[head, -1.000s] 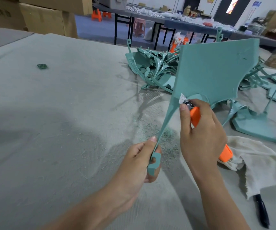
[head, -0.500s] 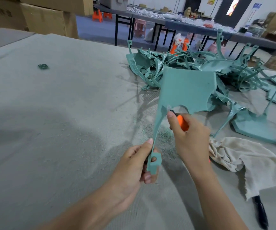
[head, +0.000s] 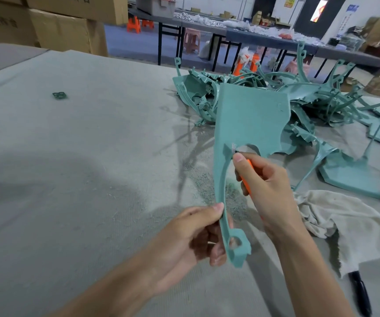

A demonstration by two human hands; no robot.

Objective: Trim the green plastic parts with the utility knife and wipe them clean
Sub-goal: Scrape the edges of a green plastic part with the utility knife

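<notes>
A green plastic part point(head: 250, 120), a flat panel with a long curved stem, is held up over the table. My left hand point(head: 193, 234) pinches the stem near its bracket end. My right hand point(head: 266, 186) grips an orange utility knife point(head: 247, 177), thumb extended along it, with the blade tip touching the panel's notched lower edge. A pile of green plastic parts point(head: 317, 97) lies behind the held part. A dirty white rag point(head: 344, 223) lies crumpled on the table to the right of my right forearm.
The grey cloth-covered table point(head: 81, 156) has green shavings point(head: 207, 179) scattered under the held part. A small green piece point(head: 59, 95) lies far left. A black marker point(head: 359, 294) sits by the rag. Cardboard boxes point(head: 65, 26) stand behind the table at left.
The held part has tilted down and away, so its panel looks smaller and lower. My right hand with the knife has shifted down along the notched edge. My left hand keeps its hold.
</notes>
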